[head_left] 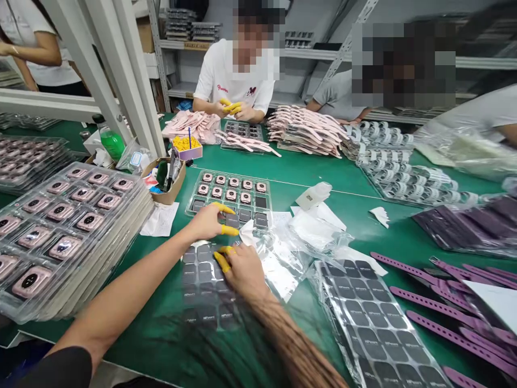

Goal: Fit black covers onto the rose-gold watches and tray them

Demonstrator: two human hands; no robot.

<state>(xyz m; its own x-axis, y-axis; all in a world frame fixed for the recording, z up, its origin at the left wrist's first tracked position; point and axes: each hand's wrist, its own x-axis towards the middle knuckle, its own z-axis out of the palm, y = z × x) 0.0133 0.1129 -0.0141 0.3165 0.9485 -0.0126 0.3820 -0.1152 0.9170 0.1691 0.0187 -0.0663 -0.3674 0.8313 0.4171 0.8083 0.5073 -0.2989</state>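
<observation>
My left hand [208,221], with yellow finger cots, pinches a small dark square watch piece [232,220] at the near edge of a clear plastic tray [188,203]. Rows of pink watch cases [231,195] sit in that tray, with dark squares in its near row. My right hand [246,269], also in yellow finger cots, has its thumb and forefinger closed at the upper right of a sheet of dark square stickers [204,291]. The hand hides part of the sheet. A crumpled white scrap [247,234] lies between my hands.
Stacked trays of pink watches [60,231] stand left. Beyond is a box of odds and ends [172,186]. Clear wrappers [283,253], more sticker sheets [371,318] and purple straps [440,318] lie right. A co-worker [238,86] sits opposite, behind pink straps [305,132].
</observation>
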